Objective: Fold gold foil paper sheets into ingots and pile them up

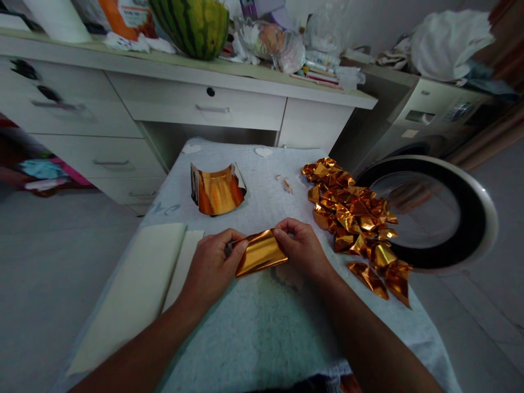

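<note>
Between my two hands is a folded sheet of shiny gold foil paper (262, 254), a flat strip held just above the cloth-covered table (262, 327). My left hand (215, 265) pinches its left end, thumb on top. At the other end, my right hand (302, 245) grips the upper right corner between thumb and fingers. Beyond them stands a curved stack of gold foil sheets (219, 190), bowed upward at its sides. To the right lies a heap of folded gold foil pieces (352, 207), with a few pieces at its near end.
Pale paper sheets (131, 289) lie along the table's left side. A small foil scrap (287, 185) rests near the far middle. Behind is a white drawer counter (176, 98) bearing a cut watermelon (194, 24). An open washing machine door (426, 213) juts out at right.
</note>
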Motion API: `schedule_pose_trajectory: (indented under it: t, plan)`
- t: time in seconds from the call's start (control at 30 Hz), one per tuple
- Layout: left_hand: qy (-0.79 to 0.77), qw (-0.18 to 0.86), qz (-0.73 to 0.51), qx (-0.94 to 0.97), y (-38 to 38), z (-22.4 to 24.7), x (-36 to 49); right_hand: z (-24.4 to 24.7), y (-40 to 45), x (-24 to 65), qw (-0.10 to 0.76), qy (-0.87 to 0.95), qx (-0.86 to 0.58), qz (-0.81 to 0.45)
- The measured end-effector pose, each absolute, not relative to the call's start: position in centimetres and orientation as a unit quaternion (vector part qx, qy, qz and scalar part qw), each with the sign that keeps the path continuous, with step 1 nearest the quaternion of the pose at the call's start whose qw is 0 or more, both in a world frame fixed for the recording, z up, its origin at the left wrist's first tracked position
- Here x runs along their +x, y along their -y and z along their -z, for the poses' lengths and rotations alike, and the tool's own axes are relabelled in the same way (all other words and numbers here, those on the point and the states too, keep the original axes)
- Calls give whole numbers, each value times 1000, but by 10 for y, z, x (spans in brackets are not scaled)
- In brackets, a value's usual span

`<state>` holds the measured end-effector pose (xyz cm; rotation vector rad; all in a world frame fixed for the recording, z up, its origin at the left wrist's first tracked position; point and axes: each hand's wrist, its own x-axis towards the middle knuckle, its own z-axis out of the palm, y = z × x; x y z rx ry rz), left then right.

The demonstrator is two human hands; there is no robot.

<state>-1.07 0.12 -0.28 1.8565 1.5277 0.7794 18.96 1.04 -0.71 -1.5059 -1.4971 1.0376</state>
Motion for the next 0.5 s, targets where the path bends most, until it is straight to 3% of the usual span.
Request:
schedule_pose_trajectory:
  t: [0.5]
  plan:
    - [-591, 149, -205, 765, -1, 9, -4, 14, -9, 180, 271, 686, -654, -170]
